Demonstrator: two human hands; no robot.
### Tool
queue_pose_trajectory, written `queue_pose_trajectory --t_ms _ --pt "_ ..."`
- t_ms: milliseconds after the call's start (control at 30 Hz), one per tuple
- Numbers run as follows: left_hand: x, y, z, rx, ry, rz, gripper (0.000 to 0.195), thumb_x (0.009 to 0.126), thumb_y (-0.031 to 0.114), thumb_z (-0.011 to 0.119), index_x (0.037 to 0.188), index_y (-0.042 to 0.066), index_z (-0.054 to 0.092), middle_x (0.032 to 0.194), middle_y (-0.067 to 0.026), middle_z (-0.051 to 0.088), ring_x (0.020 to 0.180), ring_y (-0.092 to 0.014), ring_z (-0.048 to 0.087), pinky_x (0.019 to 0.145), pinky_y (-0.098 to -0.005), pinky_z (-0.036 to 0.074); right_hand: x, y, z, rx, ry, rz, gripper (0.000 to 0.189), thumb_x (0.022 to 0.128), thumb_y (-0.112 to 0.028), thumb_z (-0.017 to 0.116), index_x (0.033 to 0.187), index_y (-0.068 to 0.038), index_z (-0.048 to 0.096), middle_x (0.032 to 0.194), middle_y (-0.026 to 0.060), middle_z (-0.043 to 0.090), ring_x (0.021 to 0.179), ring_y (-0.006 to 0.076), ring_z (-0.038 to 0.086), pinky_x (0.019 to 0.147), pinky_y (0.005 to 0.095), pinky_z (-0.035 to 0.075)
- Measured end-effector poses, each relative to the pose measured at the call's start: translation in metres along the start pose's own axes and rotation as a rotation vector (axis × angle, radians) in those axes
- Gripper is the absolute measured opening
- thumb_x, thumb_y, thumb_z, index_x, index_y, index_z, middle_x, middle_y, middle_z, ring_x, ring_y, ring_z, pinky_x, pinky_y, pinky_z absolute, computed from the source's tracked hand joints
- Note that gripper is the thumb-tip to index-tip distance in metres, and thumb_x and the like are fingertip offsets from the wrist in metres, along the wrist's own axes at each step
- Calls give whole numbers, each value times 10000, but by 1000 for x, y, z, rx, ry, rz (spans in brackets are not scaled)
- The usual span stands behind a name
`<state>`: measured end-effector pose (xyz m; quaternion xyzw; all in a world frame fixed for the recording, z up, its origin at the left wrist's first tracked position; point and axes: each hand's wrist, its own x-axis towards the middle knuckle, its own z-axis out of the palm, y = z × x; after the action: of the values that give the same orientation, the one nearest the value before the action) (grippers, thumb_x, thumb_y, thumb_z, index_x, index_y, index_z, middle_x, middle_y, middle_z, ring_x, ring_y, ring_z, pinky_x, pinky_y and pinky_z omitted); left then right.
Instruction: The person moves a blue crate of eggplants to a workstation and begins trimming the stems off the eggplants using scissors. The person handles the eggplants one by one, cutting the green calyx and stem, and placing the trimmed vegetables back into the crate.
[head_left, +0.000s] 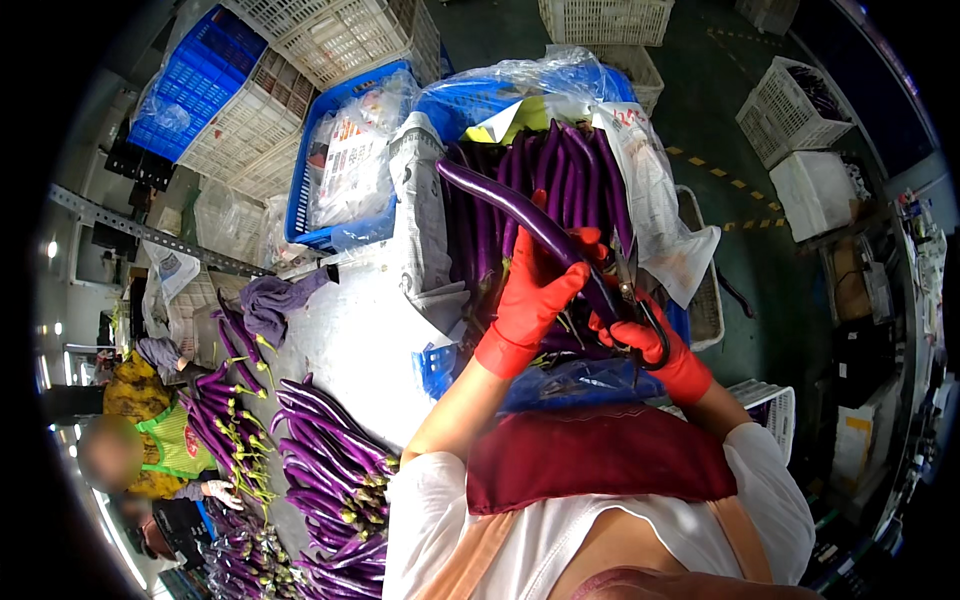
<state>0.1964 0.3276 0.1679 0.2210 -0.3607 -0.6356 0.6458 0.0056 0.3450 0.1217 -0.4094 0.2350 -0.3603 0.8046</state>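
Note:
My left hand (534, 289), in a red rubber glove, grips a long purple eggplant (517, 204) around its lower half. The eggplant slants over a blue crate (436, 371), its far end up to the left. In my right hand (660, 345), gloved alike, is a pair of black-handled scissors (628, 279), blades pointing away from me. Its fingers also touch the eggplant's near end, where the stem is hidden. Below both hands, the crate holds several eggplants (556, 176) laid lengthwise. Newspaper (420, 202) and plastic film (525, 75) line its sides.
Left of the crate is a metal table (345, 322) with eggplant heaps (330, 450) and a purple cloth (274, 304). A blue crate of wrapped paper (349, 165) stands beyond. A co-worker (157, 427) is at far left. White crates (795, 112) stand on the right.

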Motion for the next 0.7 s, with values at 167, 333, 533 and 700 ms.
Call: queue_pose_trajectory --t_ms 167,333,533,700 --pt "-2 0 -9 -99 117 -126 540 960 204 548 1400 26 292 1033 -164 635 907 -271 642 803 -401 539 0 -6 4 -152 -43 21 680 788 -99 630 1414 -44 372 1088 94 619 929 157 613 789 280 483" --pt "3 -6 -16 -278 163 -223 542 990 410 457 1367 34 354 992 -171 641 857 -279 640 785 -408 528 -8 -2 11 6 22 92 663 790 -44 649 1402 -42 393 1161 79 609 1027 171 611 864 310 484" --pt "-13 -35 -21 30 296 -119 566 944 263 589 1413 71 337 1067 -171 641 964 -268 637 876 -386 502 10 16 10 -882 205 -375 676 777 -61 722 1381 -43 420 1210 75 593 1059 206 602 881 335 481" --pt "-9 -29 -31 -42 286 -46 592 887 138 668 1398 90 373 1007 -131 660 930 -220 645 851 -353 513 27 23 14 -577 193 -484 553 815 21 671 1331 -60 490 1277 56 560 1066 144 565 902 284 458"
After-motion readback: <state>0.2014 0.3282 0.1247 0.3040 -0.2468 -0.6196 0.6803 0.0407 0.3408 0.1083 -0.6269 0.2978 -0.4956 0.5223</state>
